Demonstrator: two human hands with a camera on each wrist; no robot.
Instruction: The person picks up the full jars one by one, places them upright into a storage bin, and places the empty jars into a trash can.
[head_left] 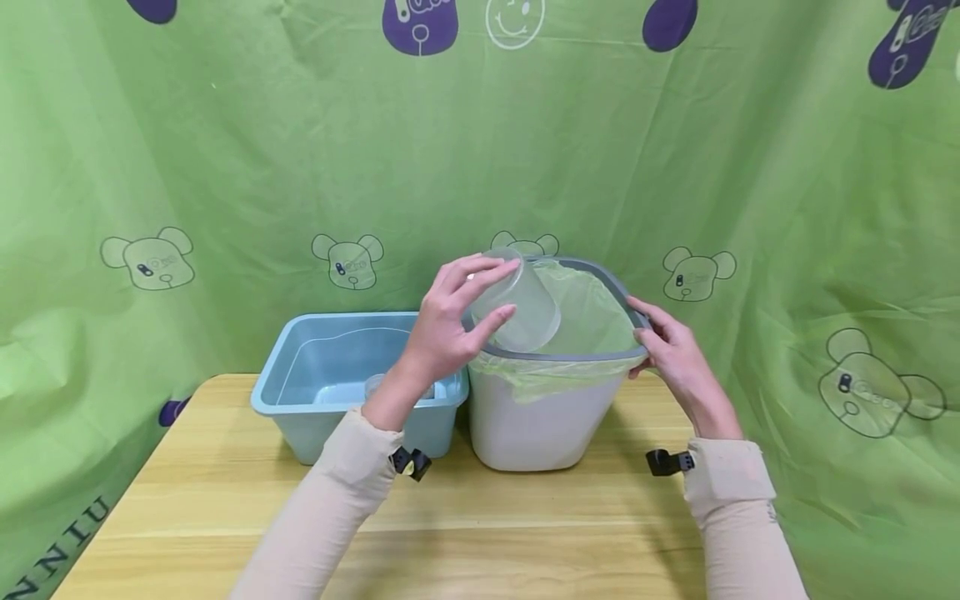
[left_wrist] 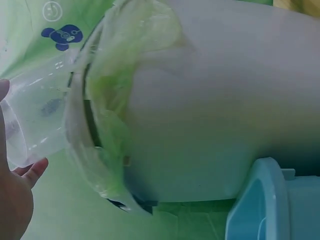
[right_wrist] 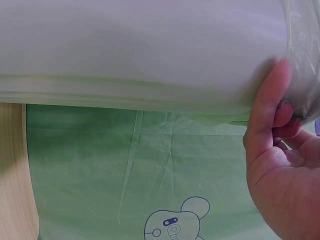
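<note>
My left hand [head_left: 447, 321] holds a clear plastic cup [head_left: 531, 315] over the left side of a white trash bin [head_left: 536, 425]. The cup is tilted, its wider end pointing down to the right; I see nothing inside it. A thin green bag [head_left: 596, 312] lines the bin and folds over its grey rim [head_left: 581, 357]. At the bin's right corner, my right hand [head_left: 678, 358] grips the rim, thumb on top and fingers below. The right wrist view has those fingers [right_wrist: 270, 95] against the bin wall and bag edge. In the left wrist view the cup [left_wrist: 42, 107] is beside the bin's mouth.
Touching or nearly touching the bin on its left is a light blue plastic tub [head_left: 300, 409]. A clear round item [head_left: 373, 384] lies in it, partly hidden by my left wrist. Both containers stand on a wooden table [head_left: 510, 533], before a green patterned curtain [head_left: 247, 158].
</note>
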